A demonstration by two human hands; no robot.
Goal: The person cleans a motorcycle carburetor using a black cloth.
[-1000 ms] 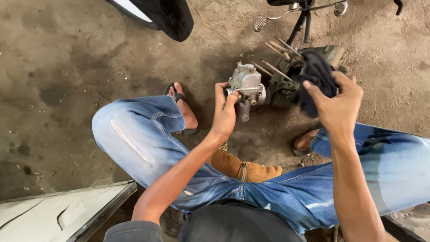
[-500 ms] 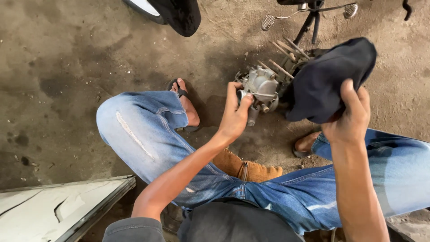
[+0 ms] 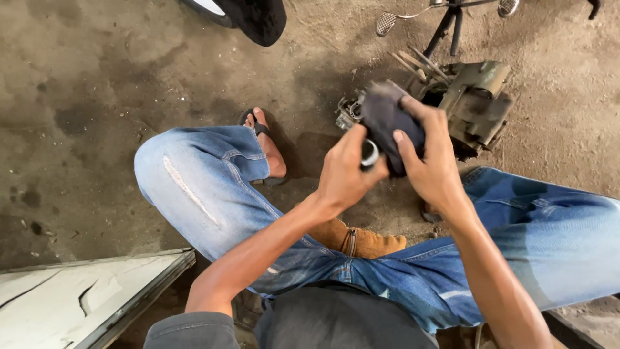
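Half a second back the dark rag hung open beside the metal part, lifted clear in the right hand; now that rag point(image 3: 389, 123) is pressed down over the part, and both hands have drawn together in front of the knees.

From the head camera, the only view: the left hand point(image 3: 345, 173) grips the small grey metal engine part point(image 3: 352, 113) from below, fingers wrapped round it, a short round spout with a dark mouth point(image 3: 369, 154) poking out between thumb and forefinger. The right hand point(image 3: 431, 161) is clenched on the rag, fingers spread over the cloth and pushing it against the top of the part. Only one corner of the part shows at the rag's left edge; the rest is covered. It is held in the air above the concrete floor point(image 3: 84, 110), just before a greasy green-grey engine block point(image 3: 478, 103) that sits on the ground behind.

Judging from this, wiping goes best with the left hand keeping the part steady while the right works the cloth into the recesses, turning the part a little at a time. The spout is best kept free of lint. A tight hold matters, since oily metal may slip.

A sandalled foot point(image 3: 265, 139) rests near the left knee.
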